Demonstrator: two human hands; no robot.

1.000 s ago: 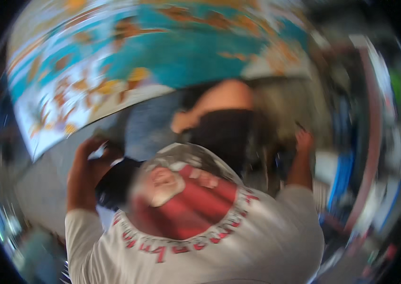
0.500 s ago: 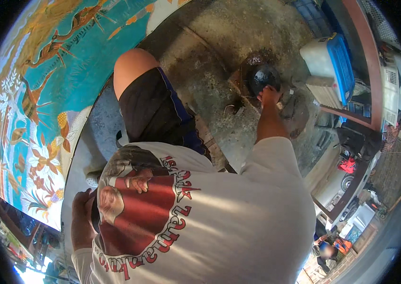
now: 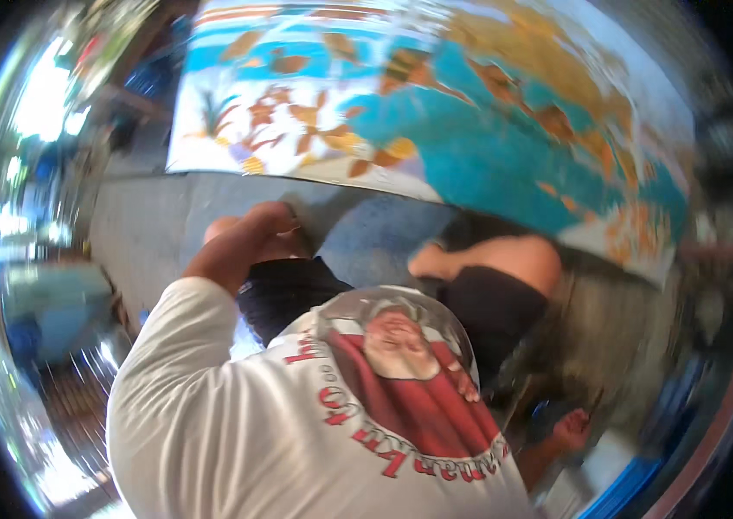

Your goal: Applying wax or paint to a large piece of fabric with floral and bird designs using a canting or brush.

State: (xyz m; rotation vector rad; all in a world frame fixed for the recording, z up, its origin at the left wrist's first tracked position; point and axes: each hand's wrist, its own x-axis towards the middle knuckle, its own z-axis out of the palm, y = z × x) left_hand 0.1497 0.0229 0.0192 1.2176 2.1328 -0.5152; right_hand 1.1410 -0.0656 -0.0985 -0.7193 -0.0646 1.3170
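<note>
The picture is blurred by motion. My left hand (image 3: 250, 240) is raised in front of me with its fingers curled, over the grey floor (image 3: 150, 233) and just below a large painted panel (image 3: 436, 112) of teal water and orange leaves. Whether it holds anything I cannot tell. My right hand (image 3: 570, 430) is low at the right, beside dark and blue shapes too smeared to name. My white shirt with a red print (image 3: 384, 398), black shorts (image 3: 488, 311) and a bare knee (image 3: 514, 259) fill the middle.
A blue-grey rounded surface (image 3: 375, 242) lies between my legs. A pale blue box-like thing (image 3: 55, 303) stands at the left, with bright light behind it. A blue and red edge (image 3: 643, 484) curves along the lower right.
The view has swung: the painted panel went from the left side to the top. My right hand has left the dark round object on the ground. My left hand rose toward the panel.
</note>
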